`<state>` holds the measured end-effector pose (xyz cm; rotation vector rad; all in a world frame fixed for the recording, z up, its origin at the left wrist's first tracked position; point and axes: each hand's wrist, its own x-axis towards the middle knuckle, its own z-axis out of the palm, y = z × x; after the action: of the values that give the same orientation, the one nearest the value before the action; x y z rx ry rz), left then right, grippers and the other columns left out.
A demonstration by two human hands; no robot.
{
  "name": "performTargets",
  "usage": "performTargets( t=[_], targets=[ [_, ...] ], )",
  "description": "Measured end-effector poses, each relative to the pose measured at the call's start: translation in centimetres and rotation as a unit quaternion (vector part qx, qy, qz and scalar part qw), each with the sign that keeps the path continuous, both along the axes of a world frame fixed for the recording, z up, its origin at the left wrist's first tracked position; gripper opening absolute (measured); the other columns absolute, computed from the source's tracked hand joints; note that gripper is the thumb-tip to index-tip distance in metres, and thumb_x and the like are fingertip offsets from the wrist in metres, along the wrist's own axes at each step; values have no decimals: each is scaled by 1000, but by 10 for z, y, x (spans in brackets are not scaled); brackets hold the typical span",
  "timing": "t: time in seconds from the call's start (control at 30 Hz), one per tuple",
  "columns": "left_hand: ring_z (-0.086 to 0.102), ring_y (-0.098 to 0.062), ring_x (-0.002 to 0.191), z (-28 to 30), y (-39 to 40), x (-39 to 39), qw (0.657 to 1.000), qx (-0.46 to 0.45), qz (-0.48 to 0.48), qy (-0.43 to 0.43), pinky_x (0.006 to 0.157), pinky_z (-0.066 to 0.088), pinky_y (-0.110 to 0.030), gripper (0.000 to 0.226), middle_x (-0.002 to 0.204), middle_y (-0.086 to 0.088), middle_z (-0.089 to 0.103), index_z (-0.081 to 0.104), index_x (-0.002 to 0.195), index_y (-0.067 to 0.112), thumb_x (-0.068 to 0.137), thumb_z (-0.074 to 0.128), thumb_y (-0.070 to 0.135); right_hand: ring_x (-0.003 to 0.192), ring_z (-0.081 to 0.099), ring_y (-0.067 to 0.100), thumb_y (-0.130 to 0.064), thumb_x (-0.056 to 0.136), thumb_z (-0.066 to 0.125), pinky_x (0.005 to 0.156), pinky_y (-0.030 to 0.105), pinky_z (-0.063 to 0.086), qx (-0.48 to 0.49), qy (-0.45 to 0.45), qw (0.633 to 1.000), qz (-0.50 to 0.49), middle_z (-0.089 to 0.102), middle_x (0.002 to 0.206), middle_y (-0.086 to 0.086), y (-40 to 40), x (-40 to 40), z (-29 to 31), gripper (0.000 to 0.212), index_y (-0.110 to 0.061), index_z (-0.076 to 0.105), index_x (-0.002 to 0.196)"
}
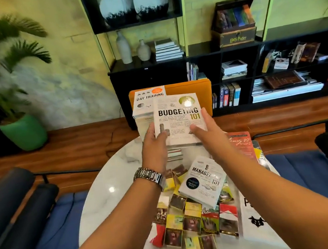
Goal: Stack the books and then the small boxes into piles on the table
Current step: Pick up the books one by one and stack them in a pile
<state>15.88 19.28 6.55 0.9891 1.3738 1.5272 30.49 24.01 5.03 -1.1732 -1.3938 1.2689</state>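
I'm seeing both arms reaching forward — left hand [153,135] and right hand [205,126] are gripping the Budgeting 101 book [178,116] by its sides, above the small boxes [190,224].

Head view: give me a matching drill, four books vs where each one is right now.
Books:
1. Budgeting 101
2. Day Trading
3. Management 101
4. red book

Places:
A. lying on the small boxes
B. held between left hand and right hand
C. at the table's right edge
D. on top of the far pile, behind the held book

Pairs: 1-B, 2-D, 3-A, 4-C
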Motion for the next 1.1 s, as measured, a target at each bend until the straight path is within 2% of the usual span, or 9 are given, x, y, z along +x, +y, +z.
performTargets(
  t=[0.13, 0.27, 0.4, 0.57, 0.7, 0.83, 0.9, 0.97, 1.1],
  targets=[
    [63, -21, 110, 18, 29, -37, 999, -42, 12, -21, 96, 51, -48, 52, 125, 4, 64, 48, 136, 31, 85, 56, 35, 106, 64, 15, -18, 95, 57, 83, 32, 56, 1, 34, 999, 25, 62, 125, -5, 34, -35, 29, 46, -32, 38, 136],
    [66, -22, 104, 34, 64, -72, 999, -31, 7, 34, 94, 51, -51, 40, 114, 1, 69, 58, 118, 23, 85, 51, 45, 93, 64, 10, -16, 95, 57, 69, 25, 54, -9, 25, 999, 32, 64, 113, -8, 73, -68, 56, 42, -35, 40, 130],
    [67, -12, 97, 51, 101, -103, 998, -13, -4, 64, 77, 52, -28, 36, 112, 4, 70, 61, 117, 22, 98, 39, 43, 82, 58, 3, -19, 96, 57, 56, 17, 47, 8, -27, 999, 25, 54, 107, -13, 112, -97, 76, 64, -25, 24, 151],
    [63, 4, 78, 53, 148, -133, 996, -38, -32, 80, 59, 46, -11, 49, 107, 8, 68, 59, 125, 22, 99, 29, 52, 81, 61, 4, -19, 95, 59, 59, 20, 50, -13, -46, 999, 24, 58, 100, -11, 151, -122, 71, 59, -25, 31, 146],
    [65, -2, 83, 41, 173, -145, 995, -74, -37, 57, 66, 46, -19, 56, 112, 5, 70, 59, 127, 25, 95, 29, 60, 89, 64, 11, -21, 94, 60, 65, 26, 53, -23, -70, 997, 25, 64, 119, -1, 173, -134, 53, 42, -30, 41, 131],
    [71, -3, 78, 19, 187, -152, 993, -94, -53, 47, 56, 52, -18, 60, 107, 2, 72, 61, 123, 23, 95, 26, 62, 97, 58, 14, -20, 96, 57, 79, 31, 51, -12, -107, 994, 27, 58, 107, -11, 183, -137, 39, 51, -24, 35, 141],
    [69, -4, 88, 8, 190, -152, 993, -93, -54, 54, 66, 53, -21, 62, 114, 3, 70, 58, 127, 25, 93, 25, 65, 102, 56, 15, -18, 96, 56, 88, 36, 50, -8, -114, 993, 27, 56, 114, -8, 187, -137, 32, 54, -23, 32, 144],
    [64, -11, 107, -2, 193, -152, 993, -83, -61, 64, 90, 50, -31, 63, 127, 4, 64, 53, 131, 28, 91, 26, 68, 105, 55, 16, -19, 96, 56, 95, 41, 48, -6, -126, 992, 24, 55, 117, -8, 191, -136, 25, 56, -22, 30, 146],
    [51, -15, 126, -7, 193, -151, 993, -90, -46, 68, 110, 36, -39, 72, 139, 7, 53, 45, 138, 30, 85, 27, 75, 109, 54, 15, -24, 95, 57, 95, 41, 48, -15, -122, 992, 23, 52, 120, -13, 196, -133, 12, 70, -27, 17, 153]
  ],
)
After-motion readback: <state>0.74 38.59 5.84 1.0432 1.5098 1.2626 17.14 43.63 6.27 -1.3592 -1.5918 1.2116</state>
